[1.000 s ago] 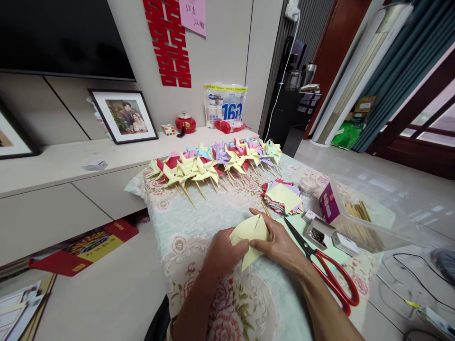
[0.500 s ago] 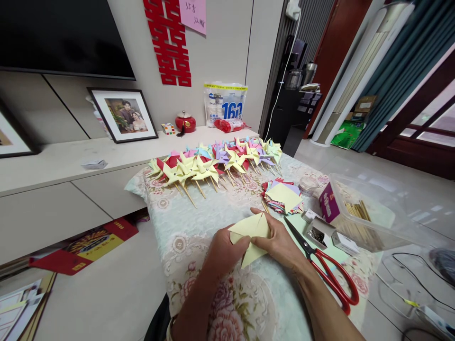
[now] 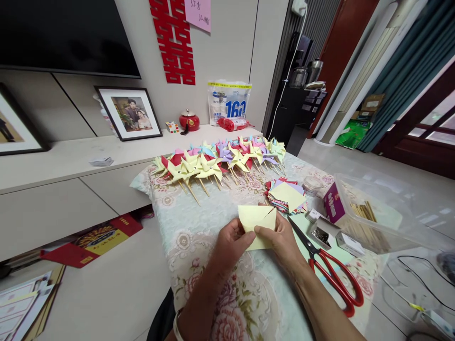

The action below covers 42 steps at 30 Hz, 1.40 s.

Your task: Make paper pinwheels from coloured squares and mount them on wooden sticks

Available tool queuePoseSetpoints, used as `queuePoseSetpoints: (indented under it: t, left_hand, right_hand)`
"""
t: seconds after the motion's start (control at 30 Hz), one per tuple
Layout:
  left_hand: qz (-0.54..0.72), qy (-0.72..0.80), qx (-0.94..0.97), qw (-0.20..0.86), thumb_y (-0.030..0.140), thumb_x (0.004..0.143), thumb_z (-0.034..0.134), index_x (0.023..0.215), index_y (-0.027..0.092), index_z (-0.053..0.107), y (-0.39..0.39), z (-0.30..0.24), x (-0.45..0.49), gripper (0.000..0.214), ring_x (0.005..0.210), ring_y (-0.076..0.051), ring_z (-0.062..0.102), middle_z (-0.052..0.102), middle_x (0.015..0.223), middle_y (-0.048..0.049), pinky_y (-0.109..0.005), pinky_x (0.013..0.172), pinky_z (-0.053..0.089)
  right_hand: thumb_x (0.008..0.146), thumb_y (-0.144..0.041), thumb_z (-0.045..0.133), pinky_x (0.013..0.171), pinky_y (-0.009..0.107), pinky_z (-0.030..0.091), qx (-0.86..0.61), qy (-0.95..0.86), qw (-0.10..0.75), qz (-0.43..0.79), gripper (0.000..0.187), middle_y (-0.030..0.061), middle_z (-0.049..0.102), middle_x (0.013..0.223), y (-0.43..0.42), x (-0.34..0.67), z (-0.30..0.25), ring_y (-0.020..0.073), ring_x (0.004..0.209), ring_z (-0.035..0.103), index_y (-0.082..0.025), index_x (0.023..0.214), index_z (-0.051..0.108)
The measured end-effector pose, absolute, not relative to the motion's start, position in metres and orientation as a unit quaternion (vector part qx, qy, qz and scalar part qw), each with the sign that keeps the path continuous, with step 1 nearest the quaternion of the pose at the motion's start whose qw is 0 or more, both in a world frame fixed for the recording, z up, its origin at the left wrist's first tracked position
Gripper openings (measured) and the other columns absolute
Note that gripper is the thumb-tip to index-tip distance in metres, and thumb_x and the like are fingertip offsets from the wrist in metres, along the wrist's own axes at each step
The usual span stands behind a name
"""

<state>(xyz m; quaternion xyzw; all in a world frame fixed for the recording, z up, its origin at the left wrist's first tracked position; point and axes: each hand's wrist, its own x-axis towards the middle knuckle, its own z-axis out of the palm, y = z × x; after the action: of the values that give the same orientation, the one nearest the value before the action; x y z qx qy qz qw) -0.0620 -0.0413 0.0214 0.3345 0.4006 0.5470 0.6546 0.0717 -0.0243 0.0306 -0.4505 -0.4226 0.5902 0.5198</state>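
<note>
A pale yellow paper square [image 3: 256, 216] with a slit cut in from its upper right corner is held between both my hands over the table. My left hand [image 3: 234, 239] pinches its left side, thumb on the face. On the right edge, my right hand [image 3: 280, 234] grips with the thumb pressed near the middle and the fingers behind, mostly hidden. Red-handled scissors [image 3: 329, 265] lie just right of my right hand. Beyond the hands sits a stack of coloured paper squares [image 3: 287, 196], a yellow one on top.
Several finished paper pinwheels [image 3: 213, 163] on sticks lie along the table's far side. To the right are a small box of metal pins [image 3: 322, 235], white boxes [image 3: 350, 244], and a clear plastic bin [image 3: 401, 232] holding wooden sticks [image 3: 369, 222]. Behind stands a low cabinet [image 3: 74, 163].
The paper has been turned in my hands, its slit now pointing to the upper right instead of upward. Both thumbs have shifted slightly. The whole view has swung a little leftward.
</note>
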Motion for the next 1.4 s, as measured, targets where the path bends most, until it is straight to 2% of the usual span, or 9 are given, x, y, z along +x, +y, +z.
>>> queuePoseSetpoints:
  t: [0.2, 0.37, 0.73, 0.83, 0.97, 1.03, 1.13, 1.23, 1.4]
  left_hand:
    - [0.564, 0.436, 0.316, 0.626, 0.027, 0.060, 0.077, 0.100, 0.011, 0.072, -0.041, 0.025, -0.061, 0.044, 0.090, -0.027, 0.072, 0.078, 0.086, -0.0088, -0.034, 0.081, 0.054]
    - [0.566, 0.434, 0.306, 0.630, 0.027, 0.063, 0.075, 0.097, 0.011, 0.074, -0.042, 0.022, -0.063, 0.038, 0.082, -0.026, 0.073, 0.079, 0.083, -0.0084, -0.032, 0.075, 0.056]
    - [0.573, 0.444, 0.270, 0.634, 0.026, 0.061, 0.078, 0.097, 0.010, 0.074, -0.040, 0.025, -0.070, 0.040, 0.068, -0.024, 0.072, 0.078, 0.078, -0.0085, -0.034, 0.068, 0.058]
    - [0.580, 0.454, 0.264, 0.623, 0.026, 0.061, 0.078, 0.097, 0.010, 0.074, -0.038, 0.023, -0.073, 0.040, 0.067, -0.024, 0.072, 0.078, 0.076, -0.0084, -0.033, 0.066, 0.057]
    - [0.581, 0.474, 0.256, 0.610, 0.026, 0.060, 0.076, 0.095, 0.010, 0.074, -0.035, 0.020, -0.077, 0.039, 0.064, -0.024, 0.072, 0.078, 0.075, -0.0076, -0.032, 0.063, 0.057]
    - [0.581, 0.482, 0.249, 0.606, 0.026, 0.059, 0.076, 0.093, 0.010, 0.074, -0.034, 0.020, -0.078, 0.037, 0.063, -0.023, 0.071, 0.077, 0.073, -0.0071, -0.032, 0.062, 0.056]
    - [0.589, 0.477, 0.245, 0.605, 0.026, 0.062, 0.074, 0.092, 0.011, 0.073, -0.035, 0.020, -0.079, 0.034, 0.062, -0.022, 0.071, 0.077, 0.073, -0.0067, -0.031, 0.061, 0.056]
    - [0.595, 0.470, 0.247, 0.603, 0.025, 0.065, 0.072, 0.092, 0.011, 0.073, -0.037, 0.023, -0.080, 0.031, 0.061, -0.022, 0.070, 0.077, 0.073, -0.0067, -0.030, 0.060, 0.055]
    - [0.605, 0.454, 0.259, 0.602, 0.024, 0.066, 0.073, 0.094, 0.010, 0.073, -0.039, 0.028, -0.081, 0.031, 0.063, -0.022, 0.070, 0.078, 0.077, -0.0072, -0.030, 0.061, 0.055]
  right_hand:
    - [0.062, -0.023, 0.080, 0.069, 0.029, 0.053, -0.451, -0.419, 0.523, 0.589, 0.065, 0.0076, 0.075, 0.108, -0.026, 0.066, 0.027, 0.0227, 0.085, 0.070, -0.018, 0.122, 0.057]
    - [0.063, -0.025, 0.083, 0.066, 0.030, 0.053, -0.433, -0.410, 0.509, 0.620, 0.053, 0.0072, 0.077, 0.099, -0.027, 0.067, 0.025, 0.0221, 0.077, 0.070, -0.017, 0.112, 0.063]
    - [0.071, -0.027, 0.080, 0.068, 0.034, 0.055, -0.382, -0.409, 0.505, 0.657, 0.049, 0.0080, 0.076, 0.094, -0.024, 0.072, 0.033, 0.0219, 0.074, 0.071, -0.018, 0.115, 0.064]
    - [0.070, -0.027, 0.080, 0.074, 0.034, 0.053, -0.421, -0.463, 0.529, 0.573, 0.057, 0.0055, 0.072, 0.095, -0.024, 0.071, 0.028, 0.0193, 0.078, 0.067, -0.020, 0.123, 0.060]
    - [0.076, -0.022, 0.073, 0.079, 0.037, 0.051, -0.480, -0.592, 0.549, 0.344, 0.064, 0.0047, 0.065, 0.103, -0.024, 0.075, 0.023, 0.0181, 0.083, 0.060, -0.024, 0.136, 0.053]
    - [0.080, -0.019, 0.071, 0.081, 0.038, 0.051, -0.476, -0.659, 0.537, 0.223, 0.057, 0.0054, 0.064, 0.104, -0.024, 0.079, 0.024, 0.0191, 0.085, 0.059, -0.024, 0.134, 0.055]
    - [0.084, -0.013, 0.067, 0.077, 0.035, 0.050, -0.418, -0.740, 0.517, 0.104, 0.030, 0.0052, 0.065, 0.095, -0.024, 0.083, 0.029, 0.0200, 0.086, 0.059, -0.023, 0.112, 0.065]
    - [0.090, -0.007, 0.059, 0.072, 0.031, 0.049, -0.360, -0.797, 0.474, 0.101, 0.018, 0.0041, 0.062, 0.085, -0.026, 0.084, 0.034, 0.0186, 0.084, 0.060, -0.022, 0.092, 0.068]
    - [0.092, -0.009, 0.058, 0.070, 0.029, 0.048, -0.343, -0.825, 0.417, 0.165, 0.021, 0.0055, 0.061, 0.088, -0.027, 0.083, 0.035, 0.0178, 0.082, 0.061, -0.022, 0.097, 0.073]
